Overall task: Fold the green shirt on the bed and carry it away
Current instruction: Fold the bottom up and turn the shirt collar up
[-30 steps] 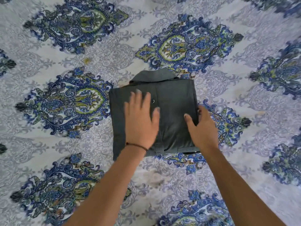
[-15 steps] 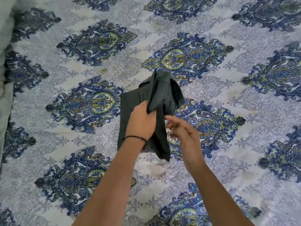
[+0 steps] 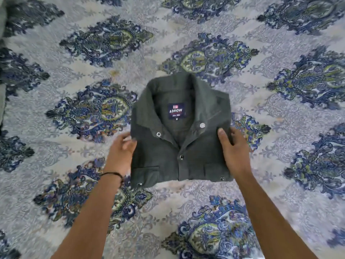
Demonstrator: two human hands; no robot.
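Observation:
The dark green shirt (image 3: 179, 139) is folded into a compact square, front side up, with its collar, a navy label and silver snap buttons showing. It lies in the middle of the bed (image 3: 280, 184). My left hand (image 3: 122, 152) is at the shirt's left edge, fingers curled against it and blurred by motion. My right hand (image 3: 233, 148) grips the right edge, thumb on top of the cloth and fingers beneath.
The bed is covered by a pale sheet printed with large blue and green medallions, which fills the whole view. A grey strip (image 3: 2, 101) runs along the far left edge. A thin dark band circles my left wrist (image 3: 112, 173).
The shirt lay back side up under both hands, was lifted and turned over by my left hand, and now rests front side up with a hand at each side.

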